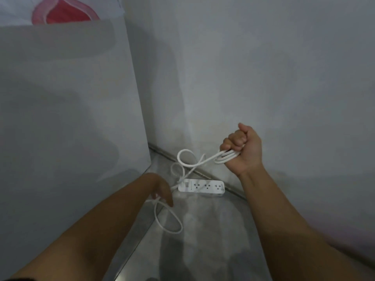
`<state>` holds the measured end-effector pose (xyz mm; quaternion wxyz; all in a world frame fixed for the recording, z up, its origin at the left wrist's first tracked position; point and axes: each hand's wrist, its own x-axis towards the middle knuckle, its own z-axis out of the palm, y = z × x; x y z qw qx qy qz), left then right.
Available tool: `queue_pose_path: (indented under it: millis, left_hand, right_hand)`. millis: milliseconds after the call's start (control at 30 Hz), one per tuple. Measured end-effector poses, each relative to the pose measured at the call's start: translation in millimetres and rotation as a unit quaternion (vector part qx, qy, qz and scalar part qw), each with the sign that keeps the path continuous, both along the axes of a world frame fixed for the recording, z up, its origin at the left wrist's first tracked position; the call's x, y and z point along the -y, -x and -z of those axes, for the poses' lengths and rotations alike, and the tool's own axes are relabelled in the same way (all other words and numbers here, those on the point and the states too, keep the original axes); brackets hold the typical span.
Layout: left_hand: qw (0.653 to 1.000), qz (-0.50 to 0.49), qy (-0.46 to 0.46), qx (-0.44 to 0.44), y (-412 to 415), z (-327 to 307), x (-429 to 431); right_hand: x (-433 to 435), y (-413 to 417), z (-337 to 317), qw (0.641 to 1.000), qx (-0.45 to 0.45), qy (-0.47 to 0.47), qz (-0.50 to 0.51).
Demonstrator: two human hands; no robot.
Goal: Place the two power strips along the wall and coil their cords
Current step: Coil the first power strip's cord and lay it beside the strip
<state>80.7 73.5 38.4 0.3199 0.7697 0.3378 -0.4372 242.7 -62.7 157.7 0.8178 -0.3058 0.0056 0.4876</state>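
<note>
One white power strip (201,186) with three sockets lies flat on the floor, close to the foot of the wall. Its white cord (187,161) runs up from the strip's left end in loose loops. My right hand (242,148) is raised above the strip and is shut on a bundle of gathered cord turns. My left hand (161,190) hovers low, left of the strip, and pinches a hanging loop of the cord (168,218). Only this one power strip is in view.
A tall grey cabinet side (71,118) stands on the left, its corner next to the strip. The grey wall (263,67) fills the back and right. A glossy grey floor (203,240) runs toward me. Something red (67,15) shows at top left.
</note>
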Motion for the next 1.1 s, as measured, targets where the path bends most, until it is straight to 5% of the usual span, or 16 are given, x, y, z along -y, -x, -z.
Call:
queue_pose_path:
  millis: [67, 133, 200, 267, 400, 667, 900, 1100]
  left_hand:
    - [0.999, -0.012, 0.04, 0.029, -13, -3, 6]
    - [0.985, -0.059, 0.052, 0.152, -25, -2, 12]
    - [0.926, -0.171, 0.073, 0.33, -34, 5, 19]
    - [0.871, -0.253, 0.081, 0.414, -40, 14, 29]
    - [0.85, -0.288, 0.189, 0.398, -46, 28, 44]
    - [0.779, -0.413, 0.171, 0.439, -41, 43, 26]
    - [0.832, -0.361, 0.25, 0.34, -16, 34, -11]
    - [0.916, -0.214, 0.089, 0.328, -16, 11, -18]
  right_hand:
    - [-3, 4, 13, 1.0, -0.014, 0.005, 0.006]
    - [-5, 5, 22, 0.999, -0.029, 0.003, 0.013]
    - [-4, 5, 29, 0.998, -0.054, -0.014, 0.022]
    - [-2, 3, 34, 0.995, -0.087, -0.04, 0.027]
    - [1, -3, 34, 0.991, -0.113, -0.076, -0.013]
    - [18, -35, -11, 0.963, -0.001, -0.101, -0.252]
    - [22, -39, -17, 0.952, 0.105, -0.014, -0.287]
    - [34, -48, -30, 0.934, 0.03, -0.182, -0.306]
